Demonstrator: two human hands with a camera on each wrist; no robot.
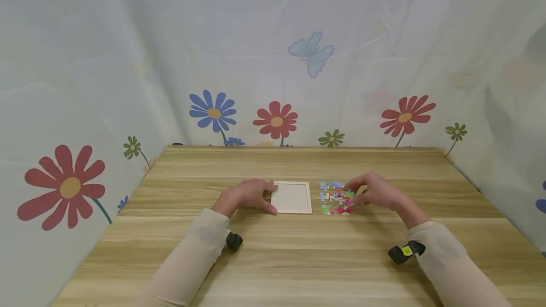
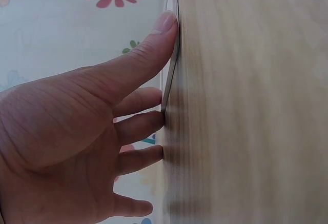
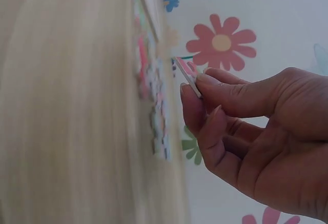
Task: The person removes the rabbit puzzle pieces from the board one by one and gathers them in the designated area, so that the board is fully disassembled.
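Note:
A shallow, pale square frame tray lies flat on the wooden table. My left hand rests against its left side, thumb near the front corner and index finger near the back one. In the left wrist view the left hand's fingers are spread and fairly straight at the tray's edge. To the right of the tray lies a group of colourful jigsaw pieces. My right hand is over their right side, and in the right wrist view it pinches a thin puzzle piece between thumb and fingertips, raised off the table.
The wood-grain table reaches back to a pale cloth backdrop printed with flowers and butterflies. Black wrist devices sit at both cuffs of the beige sleeves.

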